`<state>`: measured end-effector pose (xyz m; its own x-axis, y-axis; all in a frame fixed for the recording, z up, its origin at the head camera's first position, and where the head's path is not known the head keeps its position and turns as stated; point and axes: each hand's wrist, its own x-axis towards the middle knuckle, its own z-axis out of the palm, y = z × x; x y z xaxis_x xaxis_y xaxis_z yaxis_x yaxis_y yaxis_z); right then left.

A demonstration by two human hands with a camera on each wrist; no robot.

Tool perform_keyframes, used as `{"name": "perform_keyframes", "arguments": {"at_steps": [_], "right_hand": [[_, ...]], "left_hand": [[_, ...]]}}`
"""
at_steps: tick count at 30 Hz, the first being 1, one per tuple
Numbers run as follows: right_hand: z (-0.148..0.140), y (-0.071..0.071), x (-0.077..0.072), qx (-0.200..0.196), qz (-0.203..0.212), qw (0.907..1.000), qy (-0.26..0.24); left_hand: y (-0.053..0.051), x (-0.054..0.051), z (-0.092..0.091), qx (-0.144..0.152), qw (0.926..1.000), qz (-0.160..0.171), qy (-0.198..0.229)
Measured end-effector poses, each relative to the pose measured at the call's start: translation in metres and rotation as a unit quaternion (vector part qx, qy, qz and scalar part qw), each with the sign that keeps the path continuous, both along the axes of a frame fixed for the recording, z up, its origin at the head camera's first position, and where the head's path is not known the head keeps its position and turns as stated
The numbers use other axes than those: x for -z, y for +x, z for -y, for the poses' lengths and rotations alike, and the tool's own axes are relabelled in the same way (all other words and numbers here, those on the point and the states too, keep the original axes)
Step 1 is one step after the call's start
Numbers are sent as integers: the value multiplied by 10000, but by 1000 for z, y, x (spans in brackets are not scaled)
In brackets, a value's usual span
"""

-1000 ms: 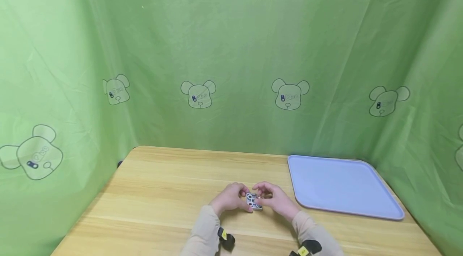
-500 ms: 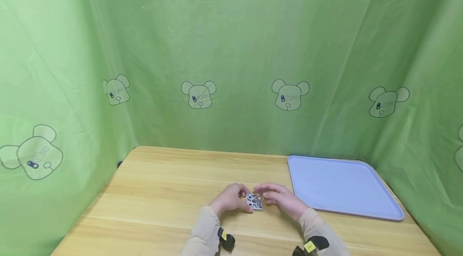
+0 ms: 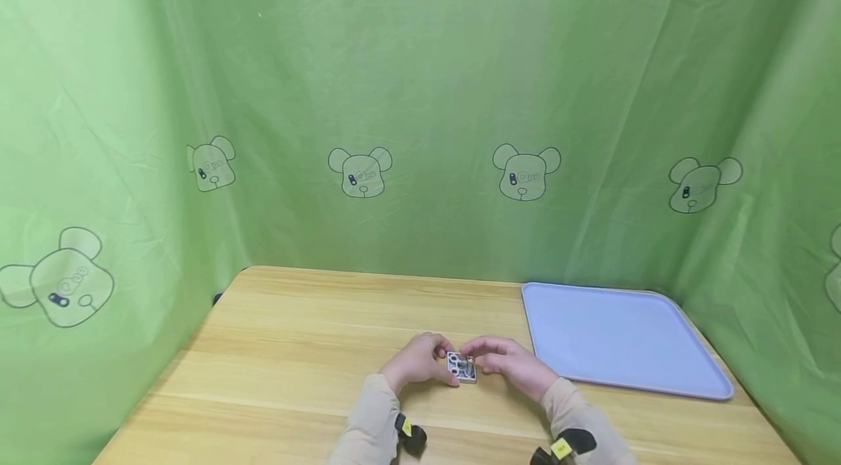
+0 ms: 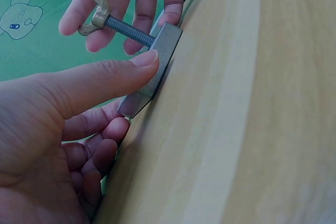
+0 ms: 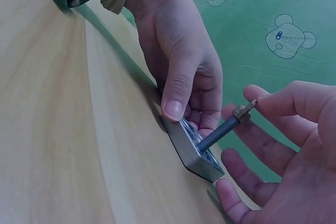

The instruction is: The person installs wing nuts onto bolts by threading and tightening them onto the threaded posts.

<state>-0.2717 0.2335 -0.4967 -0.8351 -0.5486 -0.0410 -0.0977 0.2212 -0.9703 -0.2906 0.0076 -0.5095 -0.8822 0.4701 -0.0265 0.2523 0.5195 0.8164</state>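
Green cloth (image 3: 420, 246) printed with bear heads (image 3: 360, 174) surrounds a wood-grained table (image 3: 296, 333), seen from above. Centrally, near the person, a small square metal block (image 5: 182, 142) rests on the table top, its upper face marked with round, ring-like openings. From the end of the block nearer the right hand (image 3: 509, 363) rises a threaded bolt (image 5: 220, 133), upright to that face. A brass-coloured wing nut (image 4: 101, 14) sits at the bolt's outer end, well apart from the block. The left hand (image 3: 420, 359) grips the block at the opposite end, thumb on one side and fingers curled against the other. The right hand is spread around the wing nut: its fingers are loosely extended and apart, and the thumb tip meets one wing; how firmly it presses cannot be told. Both forearms wear beige sleeves (image 3: 368, 414), each carrying a black wrist device (image 3: 412, 439) with a yellow label (image 3: 561, 448). Beyond the right hand, toward the table's far right corner, lies a pale blue tray (image 3: 624, 337) with a raised rim. Behind it the cloth hangs in soft vertical folds.
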Motion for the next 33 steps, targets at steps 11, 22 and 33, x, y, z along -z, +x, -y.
{"name": "perform_keyframes", "arguments": {"at_steps": [11,22,33], "right_hand": [[3,1,0,20,-132,9999,-2],[4,3,-1,28,-112,9999,-95],[5,4,-1,184,-258,9995,-6]], "left_hand": [[-1,1,0,-5,10000,-82,-40],[1,-2,0,-26,9999,-96,-39],[2,-3,0,-42,10000,-89,-19]]}}
